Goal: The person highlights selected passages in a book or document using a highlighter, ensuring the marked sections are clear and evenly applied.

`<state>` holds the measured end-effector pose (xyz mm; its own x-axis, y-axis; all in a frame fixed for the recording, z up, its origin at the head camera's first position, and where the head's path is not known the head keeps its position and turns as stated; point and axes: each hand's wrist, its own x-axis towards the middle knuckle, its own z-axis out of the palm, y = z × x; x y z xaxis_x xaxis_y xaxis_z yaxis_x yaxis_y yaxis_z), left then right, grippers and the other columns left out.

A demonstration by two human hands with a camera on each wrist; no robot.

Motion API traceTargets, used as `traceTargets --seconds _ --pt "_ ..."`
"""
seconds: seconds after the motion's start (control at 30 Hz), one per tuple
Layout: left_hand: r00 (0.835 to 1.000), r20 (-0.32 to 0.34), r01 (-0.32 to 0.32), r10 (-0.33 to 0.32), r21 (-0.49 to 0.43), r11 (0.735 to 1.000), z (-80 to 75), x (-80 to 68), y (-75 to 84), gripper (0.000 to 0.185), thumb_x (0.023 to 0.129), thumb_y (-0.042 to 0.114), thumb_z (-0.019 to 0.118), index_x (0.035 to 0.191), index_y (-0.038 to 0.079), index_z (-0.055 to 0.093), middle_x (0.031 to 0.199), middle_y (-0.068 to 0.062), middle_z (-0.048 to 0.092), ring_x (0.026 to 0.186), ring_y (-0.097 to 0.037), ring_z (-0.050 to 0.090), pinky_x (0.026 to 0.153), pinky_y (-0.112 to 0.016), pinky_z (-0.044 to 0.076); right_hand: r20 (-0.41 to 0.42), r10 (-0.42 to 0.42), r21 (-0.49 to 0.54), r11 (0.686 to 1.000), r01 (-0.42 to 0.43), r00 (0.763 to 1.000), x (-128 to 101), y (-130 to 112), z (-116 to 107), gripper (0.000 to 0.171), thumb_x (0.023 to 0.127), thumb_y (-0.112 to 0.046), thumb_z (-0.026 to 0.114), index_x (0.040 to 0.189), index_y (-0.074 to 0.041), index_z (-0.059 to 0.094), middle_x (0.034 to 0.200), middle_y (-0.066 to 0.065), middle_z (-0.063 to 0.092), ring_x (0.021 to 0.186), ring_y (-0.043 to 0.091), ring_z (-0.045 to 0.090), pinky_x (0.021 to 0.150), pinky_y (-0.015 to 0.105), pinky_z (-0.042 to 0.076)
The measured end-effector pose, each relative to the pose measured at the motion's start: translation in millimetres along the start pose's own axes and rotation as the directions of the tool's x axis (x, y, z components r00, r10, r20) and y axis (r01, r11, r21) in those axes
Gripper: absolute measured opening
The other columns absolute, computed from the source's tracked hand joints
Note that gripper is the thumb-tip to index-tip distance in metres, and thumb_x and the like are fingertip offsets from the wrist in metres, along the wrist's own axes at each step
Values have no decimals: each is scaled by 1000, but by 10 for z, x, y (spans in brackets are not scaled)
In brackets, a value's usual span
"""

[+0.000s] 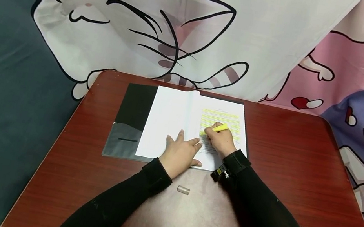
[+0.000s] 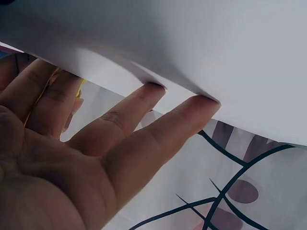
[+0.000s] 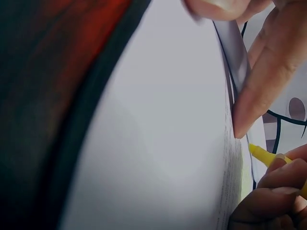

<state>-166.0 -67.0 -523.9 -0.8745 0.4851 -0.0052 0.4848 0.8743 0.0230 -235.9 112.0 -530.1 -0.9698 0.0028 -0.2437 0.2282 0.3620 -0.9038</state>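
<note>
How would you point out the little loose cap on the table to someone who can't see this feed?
Start at the red-brown table and find the open booklet at its middle. Come toward the person, to the bare wood between the two black sleeves: the cap lies there alone. It is a short, pale, translucent tube, the only loose small item off the paper.

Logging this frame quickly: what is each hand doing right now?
Left hand: open, fingers flat, pressing on the open booklet.
Right hand: gripping the yellow highlighter, tip on the printed page.
</note>
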Motion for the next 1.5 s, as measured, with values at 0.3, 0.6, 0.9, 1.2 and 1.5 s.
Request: traceTargets --seconds 0.3,0.6,0.9,1.2,1.5 --pt "999 -41 -2 0 -27 1000 461 165 -72 74 96 77 71 155 32 73 166 12 66 153 -54 60 101 -83 58 4 -8 -55 998 8 1000 -2 0 12 17 102 -14 68 86 -15 62 70 -5 64 60 9 54 59 22 45" --pt "999 -44 -1 1 -2 1000 412 157 -61 77 93 78 73 154 32 73 164 13 67 153 -52 61 101 -81 59 31 -35 -109 993 38 999 37 34 -1 17 104 -15 68 88 -15 62 67 -7 61 60 10 54 60 24 45" --pt "1000 -20 1 -1 -3 1000 63 47 -9 72 95 72 75 153 29 75 162 11 69 150 -51 64 99 -77 62 71 -75 -218 972 89 995 -5 -29 -29 18 106 -15 65 89 -14 59 64 -6 55 61 14 52 66 31 43" --pt "1000 -22 5 -5 0 1000 49 24 -2 71 96 73 73 154 30 74 164 12 67 151 -50 63 101 -76 61 64 -75 -193 977 86 995 -27 -54 -50 17 104 -12 65 88 -12 60 64 -5 58 60 14 54 64 30 44" --pt "999 -33 8 -9 -36 999 382 132 -71 75 95 77 71 156 33 72 167 14 64 156 -52 58 102 -83 57 86 -61 -144 987 73 994 -31 -41 -61 15 107 -9 63 92 -10 60 65 -4 61 59 13 54 60 27 42"
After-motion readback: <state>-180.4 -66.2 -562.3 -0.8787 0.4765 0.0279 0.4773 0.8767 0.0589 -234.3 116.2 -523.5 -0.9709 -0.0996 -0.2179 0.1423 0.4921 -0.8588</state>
